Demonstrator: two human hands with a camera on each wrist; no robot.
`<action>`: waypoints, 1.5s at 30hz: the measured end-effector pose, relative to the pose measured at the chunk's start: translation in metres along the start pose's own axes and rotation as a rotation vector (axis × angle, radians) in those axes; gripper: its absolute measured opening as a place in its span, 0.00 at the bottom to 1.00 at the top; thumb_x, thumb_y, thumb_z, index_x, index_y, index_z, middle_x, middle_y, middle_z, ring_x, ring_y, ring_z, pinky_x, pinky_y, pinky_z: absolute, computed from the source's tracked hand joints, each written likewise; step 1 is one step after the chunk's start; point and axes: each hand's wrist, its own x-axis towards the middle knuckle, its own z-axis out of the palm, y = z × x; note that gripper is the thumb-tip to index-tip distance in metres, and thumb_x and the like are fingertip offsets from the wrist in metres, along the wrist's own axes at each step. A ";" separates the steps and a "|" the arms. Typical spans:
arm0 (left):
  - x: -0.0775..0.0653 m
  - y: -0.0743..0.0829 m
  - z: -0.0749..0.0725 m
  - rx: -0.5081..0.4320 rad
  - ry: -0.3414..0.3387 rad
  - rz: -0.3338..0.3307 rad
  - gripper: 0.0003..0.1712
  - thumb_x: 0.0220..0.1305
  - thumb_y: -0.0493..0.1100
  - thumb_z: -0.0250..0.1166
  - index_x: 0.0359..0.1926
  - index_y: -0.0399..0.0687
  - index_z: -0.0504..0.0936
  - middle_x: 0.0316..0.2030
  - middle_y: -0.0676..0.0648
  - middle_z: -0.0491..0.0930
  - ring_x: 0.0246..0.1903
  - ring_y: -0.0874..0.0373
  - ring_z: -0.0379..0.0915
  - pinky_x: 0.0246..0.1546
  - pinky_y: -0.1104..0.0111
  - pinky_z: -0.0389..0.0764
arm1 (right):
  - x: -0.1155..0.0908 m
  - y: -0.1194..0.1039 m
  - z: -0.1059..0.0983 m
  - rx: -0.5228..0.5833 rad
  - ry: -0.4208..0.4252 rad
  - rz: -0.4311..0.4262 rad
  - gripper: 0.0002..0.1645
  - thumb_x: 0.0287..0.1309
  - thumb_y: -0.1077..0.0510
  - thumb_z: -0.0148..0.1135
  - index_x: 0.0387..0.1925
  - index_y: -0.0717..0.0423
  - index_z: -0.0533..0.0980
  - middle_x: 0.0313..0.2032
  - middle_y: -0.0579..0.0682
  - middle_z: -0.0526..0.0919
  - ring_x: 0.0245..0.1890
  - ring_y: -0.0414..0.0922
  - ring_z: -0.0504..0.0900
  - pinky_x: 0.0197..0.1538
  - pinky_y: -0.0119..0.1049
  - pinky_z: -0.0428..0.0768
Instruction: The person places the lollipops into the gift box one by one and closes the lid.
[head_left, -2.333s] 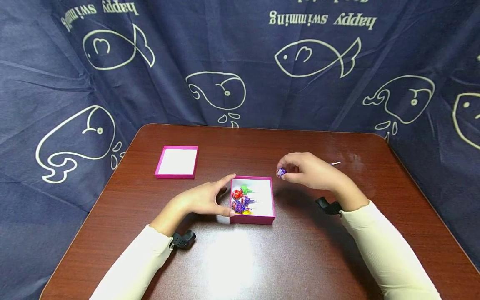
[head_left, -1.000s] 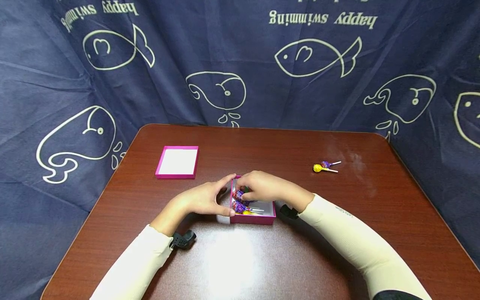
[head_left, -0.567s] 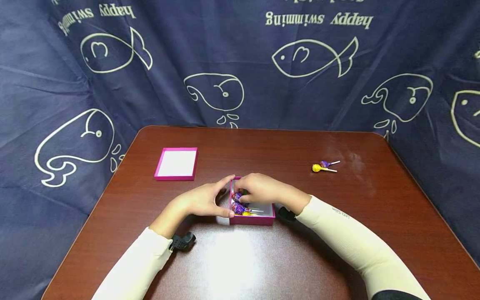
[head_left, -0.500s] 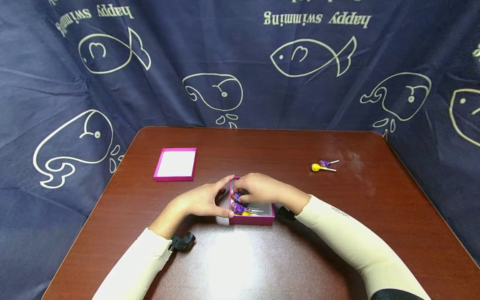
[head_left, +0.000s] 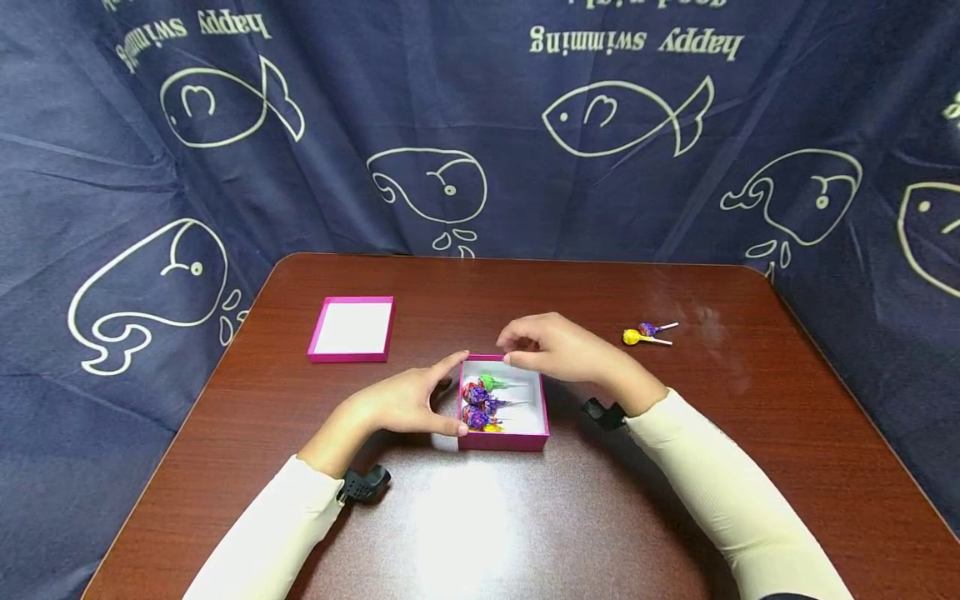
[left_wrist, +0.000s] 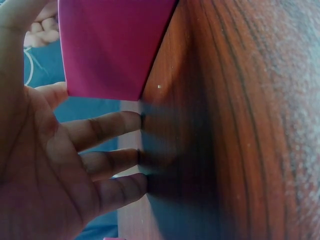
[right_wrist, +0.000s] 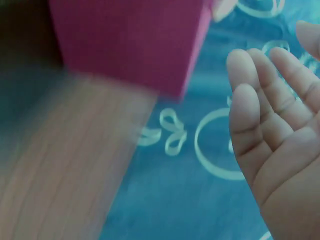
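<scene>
A square pink box (head_left: 529, 408) with a white inside holds several wrapped lollipops, their heads along its left side: a green lollipop (head_left: 487, 382), purple-and-red ones and a bit of yellow in front. My left hand (head_left: 405, 400) spans the box's left side, thumb at the front corner and index finger at the back corner; its other fingers (left_wrist: 112, 127) stretch below the box in the left wrist view. My right hand (head_left: 558, 346) hovers over the box's back right edge. In the right wrist view its fingers (right_wrist: 245, 107) are loosely bent with nothing between them.
A yellow lollipop (head_left: 632, 337) and a purple lollipop (head_left: 648, 329) lie on the brown table (head_left: 637, 483) at the back right. At the back left lies the pink-edged lid (head_left: 352, 327), white side up. A dark blue curtain (head_left: 517, 200) hangs behind.
My right hand has carried a purple lollipop into the box, let go of it, and lifted out toward the back right. My left hand has stayed at the box.
</scene>
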 end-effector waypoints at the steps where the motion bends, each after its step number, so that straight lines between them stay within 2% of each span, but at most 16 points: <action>1: 0.000 0.000 0.000 0.001 -0.001 -0.002 0.65 0.49 0.69 0.73 0.79 0.52 0.48 0.66 0.38 0.70 0.64 0.50 0.67 0.66 0.55 0.65 | -0.003 0.004 -0.004 -0.004 0.031 0.025 0.09 0.62 0.58 0.66 0.44 0.55 0.82 0.38 0.44 0.84 0.38 0.39 0.80 0.43 0.46 0.80; 8: -0.001 0.000 0.000 0.015 0.009 -0.010 0.65 0.49 0.69 0.73 0.79 0.53 0.48 0.67 0.37 0.68 0.65 0.49 0.66 0.66 0.55 0.65 | -0.033 0.045 -0.028 -0.092 0.210 0.255 0.08 0.62 0.57 0.66 0.41 0.56 0.82 0.38 0.48 0.84 0.39 0.45 0.80 0.44 0.47 0.77; 11: -0.001 0.000 -0.001 0.019 0.012 -0.010 0.65 0.49 0.69 0.73 0.79 0.53 0.48 0.67 0.37 0.68 0.65 0.50 0.66 0.66 0.56 0.65 | -0.050 0.064 -0.033 -0.135 0.239 0.351 0.10 0.63 0.57 0.65 0.43 0.59 0.81 0.41 0.52 0.84 0.41 0.49 0.80 0.46 0.48 0.75; 15: -0.002 -0.002 0.000 0.027 0.009 -0.005 0.65 0.49 0.68 0.74 0.79 0.52 0.48 0.67 0.37 0.68 0.66 0.50 0.66 0.66 0.57 0.64 | -0.071 0.084 -0.038 -0.190 0.241 0.421 0.12 0.63 0.58 0.65 0.45 0.62 0.80 0.43 0.57 0.84 0.43 0.53 0.80 0.48 0.52 0.75; 21: -0.001 -0.001 0.000 0.028 0.010 -0.009 0.65 0.49 0.67 0.74 0.79 0.52 0.49 0.67 0.36 0.68 0.66 0.49 0.66 0.66 0.57 0.64 | -0.092 0.102 -0.045 -0.248 0.225 0.439 0.14 0.59 0.62 0.68 0.45 0.66 0.78 0.43 0.62 0.83 0.43 0.58 0.80 0.48 0.55 0.74; 30: -0.001 0.000 0.000 0.026 0.005 -0.013 0.65 0.49 0.67 0.74 0.79 0.53 0.48 0.67 0.37 0.68 0.66 0.50 0.66 0.66 0.57 0.64 | -0.105 0.111 -0.047 -0.294 0.188 0.472 0.22 0.55 0.62 0.70 0.50 0.67 0.76 0.45 0.64 0.78 0.42 0.59 0.78 0.46 0.56 0.74; 34: -0.001 0.000 0.000 0.022 0.007 -0.012 0.65 0.49 0.67 0.74 0.79 0.52 0.49 0.67 0.37 0.68 0.65 0.50 0.66 0.66 0.57 0.65 | -0.108 0.115 -0.046 -0.311 0.192 0.449 0.20 0.54 0.63 0.71 0.48 0.67 0.77 0.44 0.63 0.78 0.42 0.59 0.78 0.48 0.56 0.73; 40: -0.001 0.000 0.001 0.014 0.012 -0.002 0.65 0.50 0.67 0.74 0.79 0.51 0.49 0.66 0.36 0.69 0.65 0.49 0.67 0.66 0.56 0.65 | -0.110 0.122 -0.045 -0.320 0.177 0.407 0.12 0.54 0.64 0.71 0.40 0.63 0.79 0.35 0.56 0.79 0.35 0.53 0.77 0.41 0.49 0.72; 45: -0.002 0.000 0.000 0.018 0.009 -0.014 0.65 0.49 0.67 0.74 0.79 0.52 0.49 0.67 0.37 0.68 0.65 0.49 0.66 0.66 0.57 0.64 | -0.111 0.123 -0.044 -0.319 0.150 0.403 0.10 0.55 0.65 0.71 0.39 0.62 0.80 0.35 0.54 0.79 0.34 0.51 0.76 0.40 0.49 0.73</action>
